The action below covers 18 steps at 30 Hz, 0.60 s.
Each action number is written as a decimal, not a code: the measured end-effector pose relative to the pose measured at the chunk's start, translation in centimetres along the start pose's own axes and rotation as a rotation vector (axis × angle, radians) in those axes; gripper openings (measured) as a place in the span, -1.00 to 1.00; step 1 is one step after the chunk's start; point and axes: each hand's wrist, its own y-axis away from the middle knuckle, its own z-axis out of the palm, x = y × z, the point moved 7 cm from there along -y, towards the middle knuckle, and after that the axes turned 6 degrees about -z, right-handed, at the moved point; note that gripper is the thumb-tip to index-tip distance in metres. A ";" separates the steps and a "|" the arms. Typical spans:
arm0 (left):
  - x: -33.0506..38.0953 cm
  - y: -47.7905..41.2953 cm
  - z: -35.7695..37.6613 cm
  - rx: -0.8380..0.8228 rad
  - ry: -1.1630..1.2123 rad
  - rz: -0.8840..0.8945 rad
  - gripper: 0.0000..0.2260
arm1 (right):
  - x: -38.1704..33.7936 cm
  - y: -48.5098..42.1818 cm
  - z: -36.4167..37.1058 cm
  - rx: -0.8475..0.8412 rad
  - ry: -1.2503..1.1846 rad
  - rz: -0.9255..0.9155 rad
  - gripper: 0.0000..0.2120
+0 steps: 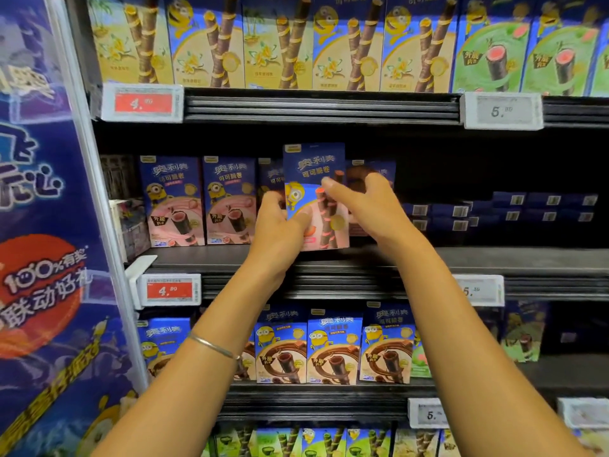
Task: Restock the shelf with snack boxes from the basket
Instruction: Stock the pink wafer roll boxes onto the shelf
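Two pink boxes (171, 206) stand left; left hand (278, 225), right hand (369, 206) grip upright snack box (313, 163) (at shelf (510, 257) edge).

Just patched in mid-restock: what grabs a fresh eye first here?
The pink-and-blue snack box, held up at the centre of the middle shelf between the left grip and right grip. Next, the red price tag at upper left and the dark stretch of that shelf to the right.
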 end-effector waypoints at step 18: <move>3.9 -2.8 -6.1 0.370 -1.144 0.243 -0.26 | 3.2 -2.4 4.5 0.030 0.437 0.127 -0.78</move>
